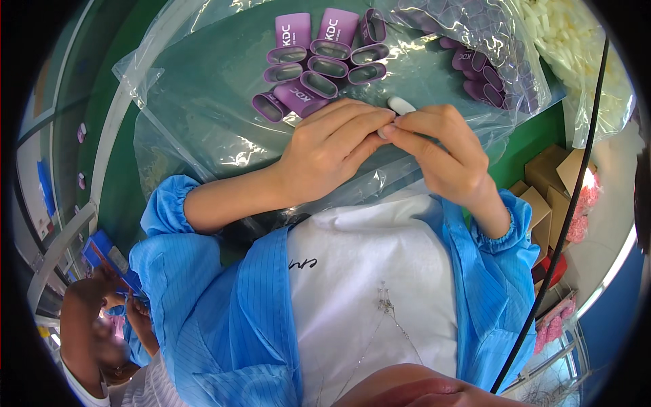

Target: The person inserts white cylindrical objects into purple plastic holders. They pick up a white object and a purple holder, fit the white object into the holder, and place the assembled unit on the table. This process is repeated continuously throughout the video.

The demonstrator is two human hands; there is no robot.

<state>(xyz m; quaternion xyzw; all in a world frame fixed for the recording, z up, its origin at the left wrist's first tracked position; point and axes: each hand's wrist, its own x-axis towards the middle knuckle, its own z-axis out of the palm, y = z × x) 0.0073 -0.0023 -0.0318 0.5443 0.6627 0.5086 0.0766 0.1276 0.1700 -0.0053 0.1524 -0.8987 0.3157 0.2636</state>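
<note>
My left hand (329, 146) and my right hand (447, 152) meet in front of my chest, fingertips pinched together. Between them is a small white plastic piece (401, 105), whose rounded end sticks out past the fingers. The rest of it is mostly covered, so its exact kind does not show. Just beyond my left hand, several hollow purple oval shells (328, 66) with open ends lie or stand in a loose cluster. One purple shell (300, 99) rests on its side, closest to my left knuckles.
Clear plastic sheeting (224, 129) covers the green table. At the far right, a clear bag (536, 81) holds more purple shells, beside a bag of cream-white pieces (576, 54). Cardboard boxes (546, 186) stand at right; a black cable (576, 197) crosses there. Another person (102, 339) sits at lower left.
</note>
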